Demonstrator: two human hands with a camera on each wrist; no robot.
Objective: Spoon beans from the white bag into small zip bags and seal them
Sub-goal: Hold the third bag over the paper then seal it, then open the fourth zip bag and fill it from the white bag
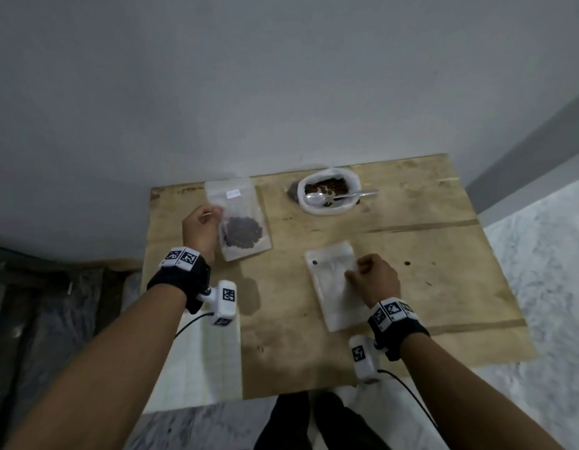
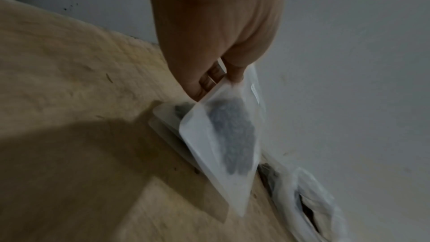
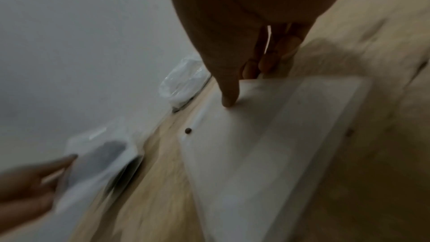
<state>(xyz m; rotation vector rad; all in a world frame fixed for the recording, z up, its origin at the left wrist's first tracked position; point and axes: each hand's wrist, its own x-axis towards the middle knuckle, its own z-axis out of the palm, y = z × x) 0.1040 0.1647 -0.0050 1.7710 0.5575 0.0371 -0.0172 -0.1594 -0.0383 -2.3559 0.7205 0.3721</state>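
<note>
A white bag (image 1: 327, 207) of brown beans stands at the table's far side with a clear plastic spoon (image 1: 341, 196) lying across its mouth. My left hand (image 1: 213, 216) pinches the side edge of a small zip bag (image 1: 242, 228) part-filled with dark beans; in the left wrist view this filled bag (image 2: 228, 135) hangs tilted above another filled bag (image 2: 167, 122) lying flat. My right hand (image 1: 356, 271) is on a stack of empty zip bags (image 1: 333, 287), thumb (image 3: 229, 97) pressing on top and fingers curled at the edge of the top bag (image 3: 267, 144).
One loose bean (image 1: 314, 262) lies on the empty bags, and another loose bean (image 1: 407, 263) on the plywood table (image 1: 411, 306) to the right. A grey wall runs right behind the table. The table's front edge is near my forearms.
</note>
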